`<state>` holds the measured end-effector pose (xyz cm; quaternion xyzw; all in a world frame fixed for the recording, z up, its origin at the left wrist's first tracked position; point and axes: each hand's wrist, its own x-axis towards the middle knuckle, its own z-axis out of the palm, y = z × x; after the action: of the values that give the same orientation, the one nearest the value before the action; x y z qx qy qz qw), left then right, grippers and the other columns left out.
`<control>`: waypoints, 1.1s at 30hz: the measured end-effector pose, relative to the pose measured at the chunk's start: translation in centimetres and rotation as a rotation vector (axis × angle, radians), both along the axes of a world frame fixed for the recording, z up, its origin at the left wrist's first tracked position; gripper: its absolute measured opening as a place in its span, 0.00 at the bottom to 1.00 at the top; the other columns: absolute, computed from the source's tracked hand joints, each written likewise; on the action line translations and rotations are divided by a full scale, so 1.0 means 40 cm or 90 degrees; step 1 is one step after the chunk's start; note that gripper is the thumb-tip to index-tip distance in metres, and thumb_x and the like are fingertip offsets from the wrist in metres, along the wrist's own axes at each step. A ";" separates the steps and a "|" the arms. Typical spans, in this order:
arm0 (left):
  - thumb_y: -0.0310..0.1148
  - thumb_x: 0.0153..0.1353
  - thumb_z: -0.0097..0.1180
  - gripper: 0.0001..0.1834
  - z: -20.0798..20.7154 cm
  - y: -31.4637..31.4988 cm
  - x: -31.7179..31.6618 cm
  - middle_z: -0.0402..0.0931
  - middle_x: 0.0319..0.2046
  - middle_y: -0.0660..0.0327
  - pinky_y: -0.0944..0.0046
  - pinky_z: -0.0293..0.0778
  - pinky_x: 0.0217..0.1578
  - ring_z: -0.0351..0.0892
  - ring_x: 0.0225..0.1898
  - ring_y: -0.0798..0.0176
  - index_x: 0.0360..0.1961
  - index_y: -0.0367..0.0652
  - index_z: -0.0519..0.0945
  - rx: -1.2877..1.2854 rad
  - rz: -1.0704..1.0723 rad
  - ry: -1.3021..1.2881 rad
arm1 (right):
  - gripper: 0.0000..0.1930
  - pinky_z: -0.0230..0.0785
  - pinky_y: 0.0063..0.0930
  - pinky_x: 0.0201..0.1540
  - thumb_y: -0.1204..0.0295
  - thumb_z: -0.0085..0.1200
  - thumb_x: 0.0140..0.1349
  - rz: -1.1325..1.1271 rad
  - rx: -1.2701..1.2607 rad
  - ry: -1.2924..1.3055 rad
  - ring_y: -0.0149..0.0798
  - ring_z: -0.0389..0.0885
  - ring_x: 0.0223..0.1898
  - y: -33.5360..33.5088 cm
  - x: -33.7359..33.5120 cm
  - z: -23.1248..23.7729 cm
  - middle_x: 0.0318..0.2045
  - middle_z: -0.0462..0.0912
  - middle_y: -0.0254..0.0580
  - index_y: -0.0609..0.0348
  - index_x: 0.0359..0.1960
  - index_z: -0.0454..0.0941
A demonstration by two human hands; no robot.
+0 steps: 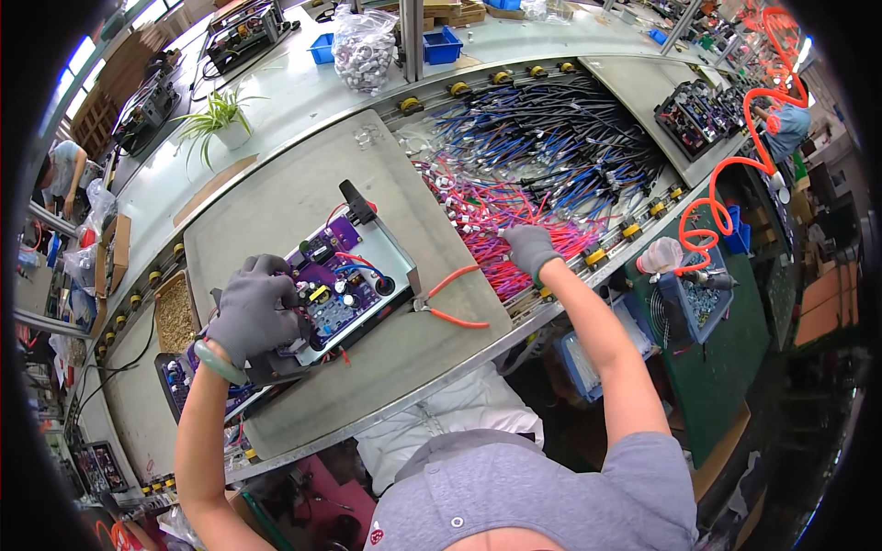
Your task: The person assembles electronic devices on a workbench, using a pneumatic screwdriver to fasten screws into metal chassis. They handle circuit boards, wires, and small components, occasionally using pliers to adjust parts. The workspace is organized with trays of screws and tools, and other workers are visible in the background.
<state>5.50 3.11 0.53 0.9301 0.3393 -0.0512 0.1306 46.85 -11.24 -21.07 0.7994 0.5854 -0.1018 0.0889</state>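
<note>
My left hand (254, 308), in a grey glove, is closed over the left end of an open metal-cased electronic unit (397, 266) with a purple circuit board (342, 292). Red and blue wires, capacitors and a black part at the far corner show on it. My right hand (531, 250), also gloved, is among red and pink wires (487, 266) with white connectors. Its fingers are pressed together on the pile, and what is between them is hidden. Red-handled pliers (450, 298) lie with spread handles on the grey board (367, 376), right of the unit.
Black and blue cables (560, 129) fill the tray's far side. A second purple-board unit (175, 376) is by my left wrist, near a box of small parts (175, 312). Another unit (694, 119) stands far right. A red coiled air hose (721, 188) hangs beside a blue bin (703, 308).
</note>
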 end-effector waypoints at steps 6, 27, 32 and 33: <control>0.33 0.42 0.57 0.07 0.014 0.041 -0.034 0.75 0.49 0.58 0.53 0.64 0.57 0.67 0.57 0.52 0.24 0.45 0.83 -0.103 -0.077 -0.072 | 0.11 0.74 0.41 0.46 0.65 0.56 0.59 -0.040 0.117 0.167 0.46 0.83 0.44 -0.009 0.074 0.085 0.38 0.85 0.43 0.46 0.42 0.84; 0.40 0.58 0.61 0.24 0.072 -0.192 0.167 0.79 0.40 0.52 0.54 0.76 0.33 0.81 0.32 0.47 0.54 0.45 0.73 0.041 0.032 -0.256 | 0.08 0.68 0.28 0.28 0.75 0.61 0.58 0.237 0.527 0.482 0.34 0.77 0.24 -0.042 -0.288 0.513 0.25 0.81 0.44 0.66 0.37 0.81; 0.42 0.70 0.46 0.16 -0.053 -0.173 0.110 0.78 0.28 0.58 0.62 0.73 0.23 0.79 0.23 0.62 0.48 0.42 0.78 -0.260 0.080 -0.373 | 0.10 0.69 0.21 0.28 0.74 0.58 0.63 -0.006 0.424 0.970 0.27 0.77 0.25 0.014 -0.363 0.526 0.30 0.82 0.37 0.64 0.43 0.78; 0.43 0.71 0.45 0.17 -0.050 -0.188 0.096 0.78 0.29 0.59 0.66 0.71 0.22 0.78 0.23 0.66 0.49 0.42 0.78 -0.386 0.165 -0.452 | 0.10 0.69 0.19 0.28 0.73 0.58 0.64 -0.081 0.401 1.097 0.25 0.77 0.26 0.025 -0.378 0.531 0.32 0.82 0.36 0.64 0.45 0.78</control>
<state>9.34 -4.43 -1.47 0.7603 0.3570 0.1893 0.5087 31.71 -10.25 0.17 0.4653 0.4049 -0.5029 -0.6055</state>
